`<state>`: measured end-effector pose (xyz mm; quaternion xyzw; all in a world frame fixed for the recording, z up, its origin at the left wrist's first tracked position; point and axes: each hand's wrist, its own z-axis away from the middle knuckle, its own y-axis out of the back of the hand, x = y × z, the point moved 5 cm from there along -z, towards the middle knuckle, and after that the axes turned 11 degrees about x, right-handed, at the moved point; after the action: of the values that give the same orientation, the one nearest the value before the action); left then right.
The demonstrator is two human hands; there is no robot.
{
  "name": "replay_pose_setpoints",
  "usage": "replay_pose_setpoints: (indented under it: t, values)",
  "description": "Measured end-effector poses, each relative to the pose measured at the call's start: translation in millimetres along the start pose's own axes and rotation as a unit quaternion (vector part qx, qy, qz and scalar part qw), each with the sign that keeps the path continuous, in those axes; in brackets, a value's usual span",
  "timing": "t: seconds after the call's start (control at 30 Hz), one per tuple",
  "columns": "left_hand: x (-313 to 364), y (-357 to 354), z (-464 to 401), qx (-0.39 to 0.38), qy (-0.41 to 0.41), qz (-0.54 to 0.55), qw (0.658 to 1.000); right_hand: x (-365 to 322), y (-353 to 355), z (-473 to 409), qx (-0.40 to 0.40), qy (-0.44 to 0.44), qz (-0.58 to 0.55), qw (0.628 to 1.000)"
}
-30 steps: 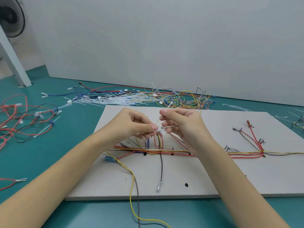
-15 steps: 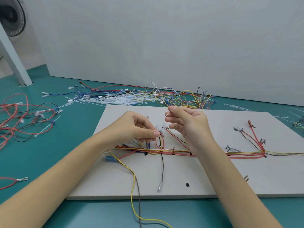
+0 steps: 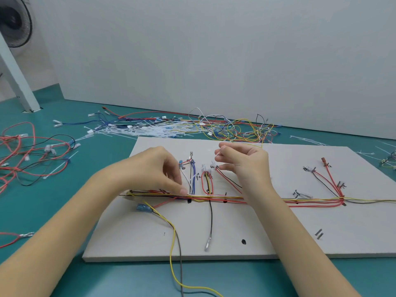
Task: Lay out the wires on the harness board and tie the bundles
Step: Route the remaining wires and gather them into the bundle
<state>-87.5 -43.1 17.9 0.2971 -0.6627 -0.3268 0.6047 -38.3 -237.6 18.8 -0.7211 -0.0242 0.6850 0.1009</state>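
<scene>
Left hand (image 3: pixel 156 172) pressed the wire bundle (image 3: pixel 214 197) flat near the harness board's (image 3: pixel 235 243) left edge, steadying it; right hand (image 3: pixel 242 161) pinched a white cable tie (image 3: pixel 217 154), ready for binding.

A harness board (image 3: pixel 267 236) is laid flat on the table (image 3: pixel 64 211), just in front of the person. A wire bundle (image 3: pixel 267 200) is run left to right across the board's middle, with branches led off toward the wall (image 3: pixel 214 50). Behind the board, between it and the wall, a heap of loose wires (image 3: pixel 242 129) and cable ties (image 3: pixel 150 130) is spread. Left of the board, more wires (image 3: pixel 25 155) are scattered on the table. A fan (image 3: pixel 15 20) is seen at far left.
</scene>
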Motion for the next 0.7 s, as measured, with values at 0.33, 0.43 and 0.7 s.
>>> replay_pose_setpoints:
  t: [0.33,0.43,0.7]
  values:
    - [-2.1,-4.6,4.9,-0.035,0.013,-0.021,0.999,-2.0,-22.2,1.5,-0.08,0.142,0.127,0.978]
    - [-2.8,-4.2,3.5,-0.013,0.011,-0.044,0.999,-0.8,-29.0,1.3,-0.106,0.182,0.154,0.965]
    - [-2.5,-4.5,3.4,-0.03,0.002,-0.021,0.999,19.4,-37.4,3.7,-0.149,0.156,0.177,0.96]
